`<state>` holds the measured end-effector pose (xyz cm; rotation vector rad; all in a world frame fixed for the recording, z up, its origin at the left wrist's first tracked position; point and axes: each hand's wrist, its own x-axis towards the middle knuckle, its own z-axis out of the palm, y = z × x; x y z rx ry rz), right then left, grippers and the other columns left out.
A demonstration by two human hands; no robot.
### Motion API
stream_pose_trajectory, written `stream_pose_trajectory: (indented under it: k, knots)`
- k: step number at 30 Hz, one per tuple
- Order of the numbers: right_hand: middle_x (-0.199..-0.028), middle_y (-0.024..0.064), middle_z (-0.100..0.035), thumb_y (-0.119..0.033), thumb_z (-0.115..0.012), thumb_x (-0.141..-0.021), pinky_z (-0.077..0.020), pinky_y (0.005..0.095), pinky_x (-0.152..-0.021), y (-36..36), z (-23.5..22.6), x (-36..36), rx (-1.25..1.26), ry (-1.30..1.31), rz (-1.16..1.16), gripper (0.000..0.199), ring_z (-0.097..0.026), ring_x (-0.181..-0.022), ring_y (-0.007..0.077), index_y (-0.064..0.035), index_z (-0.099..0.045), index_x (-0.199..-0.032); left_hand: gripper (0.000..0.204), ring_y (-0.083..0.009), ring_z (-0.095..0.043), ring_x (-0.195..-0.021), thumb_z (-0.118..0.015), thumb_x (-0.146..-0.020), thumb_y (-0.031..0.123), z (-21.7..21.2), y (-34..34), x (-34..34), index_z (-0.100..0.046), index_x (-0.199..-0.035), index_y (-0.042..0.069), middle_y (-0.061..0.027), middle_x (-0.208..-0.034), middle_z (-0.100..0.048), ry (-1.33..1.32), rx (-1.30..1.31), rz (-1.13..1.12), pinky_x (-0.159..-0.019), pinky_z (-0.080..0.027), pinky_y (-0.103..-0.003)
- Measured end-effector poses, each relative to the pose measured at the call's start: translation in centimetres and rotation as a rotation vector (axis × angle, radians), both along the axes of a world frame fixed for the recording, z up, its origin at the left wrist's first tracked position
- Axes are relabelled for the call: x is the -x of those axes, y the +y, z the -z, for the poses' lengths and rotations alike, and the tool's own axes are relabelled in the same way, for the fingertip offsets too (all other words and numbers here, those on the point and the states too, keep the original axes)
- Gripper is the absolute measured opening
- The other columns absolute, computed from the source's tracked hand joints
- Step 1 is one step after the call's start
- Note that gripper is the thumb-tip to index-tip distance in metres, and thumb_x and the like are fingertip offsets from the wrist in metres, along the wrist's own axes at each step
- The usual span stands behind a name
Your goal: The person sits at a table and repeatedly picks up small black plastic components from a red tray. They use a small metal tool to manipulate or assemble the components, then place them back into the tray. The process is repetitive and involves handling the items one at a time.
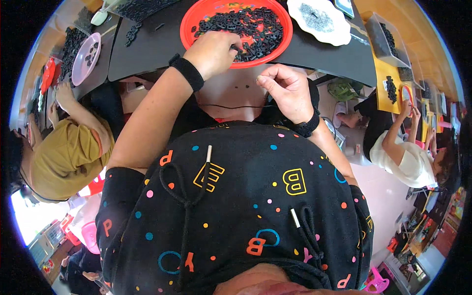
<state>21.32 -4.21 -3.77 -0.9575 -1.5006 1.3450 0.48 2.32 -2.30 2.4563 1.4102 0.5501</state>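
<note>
My left hand reaches over the near rim of a red round basin, its fingers curled down among many small black ring-like parts. A dark piece shows between its fingertips. Close to the basin's near right side, my right hand is raised off the table edge with thumb and index finger pinched together. Whatever sits in that pinch is too small to name. Black bands circle both wrists.
Right of the basin, a white scalloped plate holds small silvery pieces on the dark table. A pink dish stands at the left. A clear bin with black parts is at the right. Co-workers sit on both sides.
</note>
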Motion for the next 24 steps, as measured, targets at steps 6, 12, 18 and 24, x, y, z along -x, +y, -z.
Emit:
stream_pose_trajectory:
  k: [6,12,18,24]
  knots:
    - [-0.074,-0.0022,-0.062,-0.004,-0.064,-0.081,-0.0441,0.0200,-0.059,0.1,0.1,-0.1,-0.013,-0.018,0.002,0.003,-0.053,-0.066,0.0037,-0.0015,-0.063,-0.081,0.012,-0.0316,-0.060,-0.073,-0.060,-0.077,0.010,-0.9,-1.1,0.2,-0.060,-0.086,0.001,-0.0165,-0.078,-0.062,0.018,0.101,0.007,-0.067,-0.047,-0.040]
    - [-0.074,-0.0019,-0.062,-0.004,-0.064,-0.081,-0.0444,0.0200,-0.060,-0.1,0.1,-0.1,-0.005,0.005,0.008,0.002,-0.053,-0.066,0.0037,-0.0016,-0.063,-0.082,0.013,-0.0144,-0.055,-0.062,-0.062,-0.081,0.014,-1.2,-1.3,1.1,-0.058,-0.084,0.001,-0.0083,-0.067,-0.058,-0.173,0.203,-0.041,-0.057,-0.044,-0.030]
    - [-0.074,-0.0025,-0.061,-0.002,-0.063,-0.082,-0.0445,0.0197,-0.060,-0.2,0.0,-0.1,-0.003,0.020,0.064,0.003,-0.053,-0.066,0.0036,-0.0023,-0.063,-0.084,0.013,-0.0046,-0.049,-0.059,-0.059,-0.087,0.020,-1.8,-1.6,1.3,-0.060,-0.087,0.006,0.0029,-0.069,-0.057,-0.553,0.428,-0.214,-0.053,-0.040,-0.020]
    - [-0.075,-0.0033,-0.061,-0.002,-0.064,-0.081,-0.0437,0.0179,-0.059,0.0,0.0,0.2,-0.004,0.065,0.086,0.005,-0.052,-0.065,0.0024,-0.0025,-0.064,-0.086,0.012,-0.0026,-0.051,-0.064,-0.056,-0.090,0.019,-1.2,-2.2,1.5,-0.058,-0.094,0.007,0.0025,-0.080,-0.058,-1.187,0.850,-0.196,-0.054,-0.040,-0.015]
